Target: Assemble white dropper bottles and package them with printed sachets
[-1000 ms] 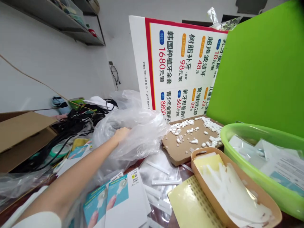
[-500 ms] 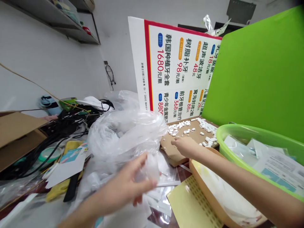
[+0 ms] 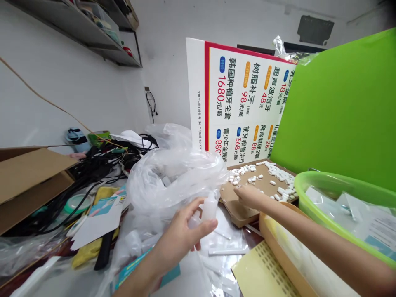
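Note:
My left hand (image 3: 181, 231) is wrapped round a small translucent white bottle (image 3: 209, 207) with a narrow top, held upright over the clutter. Further off, my right hand (image 3: 250, 195) reaches over a shallow cardboard box (image 3: 238, 209). Its fingers are pinched together at the box's surface, and anything between them is hidden. Many small white cylindrical pieces (image 3: 283, 175) lie scattered on the cardboard, behind and to the right of that hand. Just beyond my left hand, a large clear plastic bag (image 3: 179, 177) gapes at the top, with whitish bottles dimly visible inside.
To the right stand a green basin (image 3: 305, 198) with packets and an orange-rimmed tray (image 3: 278, 247). A yellow dotted sheet (image 3: 260, 268) lies in front. Behind rise a printed price board (image 3: 198, 123) and a green panel (image 3: 334, 111). Black cables and a carton (image 3: 37, 173) crowd the left.
The view has shifted, so the scene sits lower and further right. The bottle in my left hand, blurred before, now shows clearly and upright. My right hand stays over the cardboard.

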Available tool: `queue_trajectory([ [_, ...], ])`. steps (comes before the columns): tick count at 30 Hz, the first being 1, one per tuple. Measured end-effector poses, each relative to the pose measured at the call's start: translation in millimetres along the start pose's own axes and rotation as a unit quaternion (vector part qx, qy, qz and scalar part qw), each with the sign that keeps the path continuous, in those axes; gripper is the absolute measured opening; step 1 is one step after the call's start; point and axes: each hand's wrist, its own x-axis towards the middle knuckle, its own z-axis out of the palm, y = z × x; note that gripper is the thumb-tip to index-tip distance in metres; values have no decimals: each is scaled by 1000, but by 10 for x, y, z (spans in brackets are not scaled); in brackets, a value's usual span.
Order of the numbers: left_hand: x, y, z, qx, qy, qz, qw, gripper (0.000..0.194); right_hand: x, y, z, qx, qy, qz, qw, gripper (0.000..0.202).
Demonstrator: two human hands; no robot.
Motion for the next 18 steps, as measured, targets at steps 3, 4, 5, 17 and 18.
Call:
queue_trajectory([
  [3, -52, -36, 21, 68, 23, 29, 997, 49, -180, -155, -196, 131, 12, -10, 991, 25],
  [4, -77, -31, 34, 95, 30, 46, 994, 46, -305, -231, -264, 178, 21, -16, 984, 28],
  [5, -105, -18, 51, 117, 32, 65, 991, 43, -455, -315, -324, 216, 35, -20, 975, 31],
  [17, -261, 62, 210, 214, -23, 94, 972, 39, -1418, -831, 32, 794, 85, 24, 601, 24],
  [18, -256, 46, 216, 220, -28, 87, 971, 39, -1418, -820, 43, 789, 87, 25, 608, 24],
])
